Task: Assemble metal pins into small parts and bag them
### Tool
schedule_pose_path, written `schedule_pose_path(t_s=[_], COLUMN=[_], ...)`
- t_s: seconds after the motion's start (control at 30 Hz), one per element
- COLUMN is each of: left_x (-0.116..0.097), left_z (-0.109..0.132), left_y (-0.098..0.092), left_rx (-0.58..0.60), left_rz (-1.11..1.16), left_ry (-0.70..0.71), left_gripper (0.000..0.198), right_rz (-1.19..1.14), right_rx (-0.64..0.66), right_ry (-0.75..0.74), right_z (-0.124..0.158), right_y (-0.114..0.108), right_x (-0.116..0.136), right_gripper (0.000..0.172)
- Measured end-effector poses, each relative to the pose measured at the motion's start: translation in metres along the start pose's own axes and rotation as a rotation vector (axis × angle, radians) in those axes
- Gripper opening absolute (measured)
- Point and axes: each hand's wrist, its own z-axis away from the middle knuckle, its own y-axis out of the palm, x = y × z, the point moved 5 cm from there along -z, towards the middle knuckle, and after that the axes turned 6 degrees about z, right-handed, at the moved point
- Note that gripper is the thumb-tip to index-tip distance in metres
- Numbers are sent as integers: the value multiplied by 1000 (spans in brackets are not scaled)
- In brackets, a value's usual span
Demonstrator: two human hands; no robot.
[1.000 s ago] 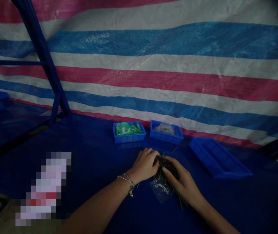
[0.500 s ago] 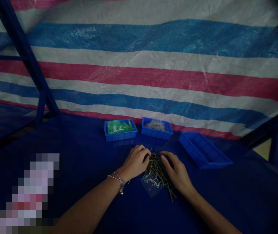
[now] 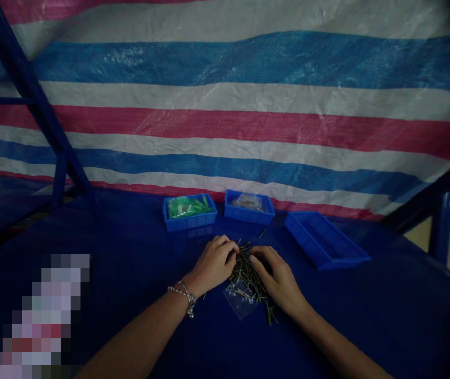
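A heap of thin dark metal pins (image 3: 248, 276) lies on the blue table cover (image 3: 138, 252), partly over a small clear plastic bag (image 3: 240, 300). My left hand (image 3: 212, 263), with a bead bracelet at the wrist, rests at the heap's left edge with its fingers curled into the pins. My right hand (image 3: 278, 279) sits on the heap's right side, fingers bent down onto the pins. What either hand pinches is hidden in the dim light.
Three blue bins stand behind the heap: one with green parts (image 3: 189, 210), one with a clear bag of small parts (image 3: 249, 206), and a longer tilted one (image 3: 325, 242) at the right. A striped tarp hangs behind. Blue frame posts (image 3: 35, 100) stand left and right.
The pins, gathered in a tight bunch between my hands a second ago, now lie spread flatter. My hands have drawn slightly apart. The view has shifted to the right.
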Motion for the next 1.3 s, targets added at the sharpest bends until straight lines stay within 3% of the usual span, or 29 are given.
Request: schedule_pose_path(t_s=[0.23, 0.43, 0.57, 0.8, 1.07, 1.3], left_x=[-3, 9, 25, 33, 31, 31], left_z=[0, -4, -4, -4, -4, -5], left_y=[-3, -43, -65, -58, -59, -57], left_rx=[-12, -273, -398, -333, -301, -284], left_rz=[-7, -279, -444, -474, -442, -443], left_ry=[0, -59, -125, -125, -153, -135], left_gripper=[18, 29, 38, 42, 41, 40], right_rz=[-55, 186, 415, 517, 408, 272], right_rx=[-11, -165, -167, -45, -92, -44], right_ry=[-29, -41, -42, -109, -124, -97], right_z=[0, -22, -48, -76, -58, -47], right_y=[1, -29, -39, -11, 1, 4], right_x=[2, -14, -23, -32, -41, -44], right_gripper=[25, 35, 43, 47, 49, 35])
